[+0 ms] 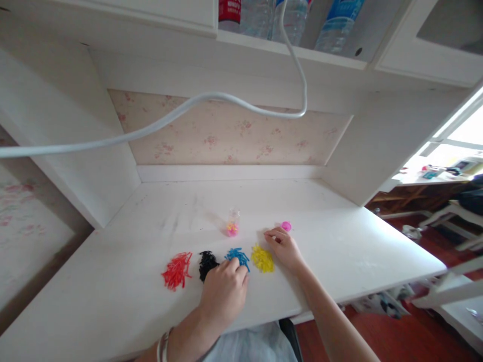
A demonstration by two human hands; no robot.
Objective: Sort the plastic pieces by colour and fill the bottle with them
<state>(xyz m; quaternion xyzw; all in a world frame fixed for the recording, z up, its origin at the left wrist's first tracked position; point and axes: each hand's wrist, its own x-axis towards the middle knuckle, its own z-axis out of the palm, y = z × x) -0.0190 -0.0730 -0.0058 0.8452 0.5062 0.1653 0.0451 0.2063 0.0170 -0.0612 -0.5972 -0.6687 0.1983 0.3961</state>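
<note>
Four loose piles of small thin strips lie in a row on the white desk [124,271]: red [178,270], black [207,265], blue [236,254] and yellow [263,258]. My left hand [225,287] is at the near edge of the blue pile, its fingers curled down; whatever is under the fingertips is hidden. To the right of the yellow pile, my right hand [286,249] rests with fingers pinched together; anything between them is too small to make out. Behind the piles stands a small clear jar [233,223] with pink and yellow bits at its bottom. A round pink cap [286,226] lies just beyond my right hand.
A white cable [211,95] hangs across the view in front of the shelf. Plastic bottles [339,25] stand in the cabinet above. White side panels [347,146] bound the desk's back part. Right of the desk are a window and a white chair [449,216].
</note>
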